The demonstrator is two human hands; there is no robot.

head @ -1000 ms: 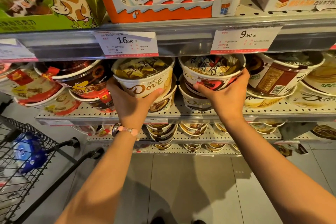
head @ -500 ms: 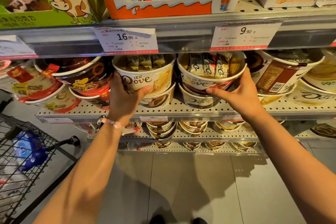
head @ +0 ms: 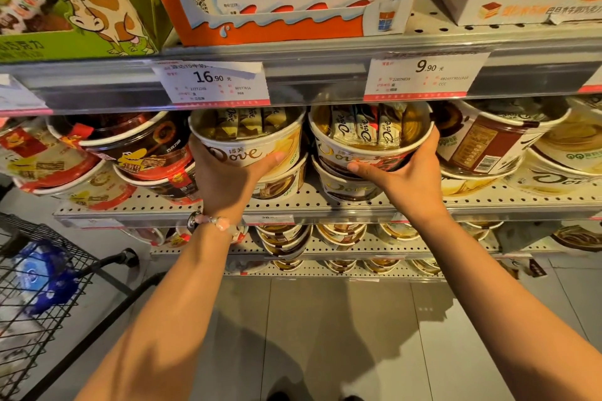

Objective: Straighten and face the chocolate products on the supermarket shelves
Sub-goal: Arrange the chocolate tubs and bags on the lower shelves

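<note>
We see L hand (head: pixel 228 182) gripping upper Dove tub (head: pixel 250 143) at 10 o'clock on mid shelf (head: pixel 325 205), R hand (head: pixel 410 176) gripping neighbouring tub (head: pixel 371 137) at 1 o'clock, both stacked on lower tubs.

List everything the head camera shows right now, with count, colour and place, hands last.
Upper Dove tubs: two, cream and gold, stacked on lower tubs, middle shelf centre.
Lower Dove tubs: two, cream, directly beneath them.
Brown tubs: a stack, dark brown with red labels, middle shelf left.
Cream tubs: several, cream and brown, middle shelf right.
Kinder tray: one, orange and white, top shelf.
Cow box: one, green, top shelf left.
Price tags: two fully visible, white, upper shelf rail.
Shopping cart: one, black wire, lower left.
Left hand: grip on left upper tub.
Right hand: grip on right upper tub.
</note>
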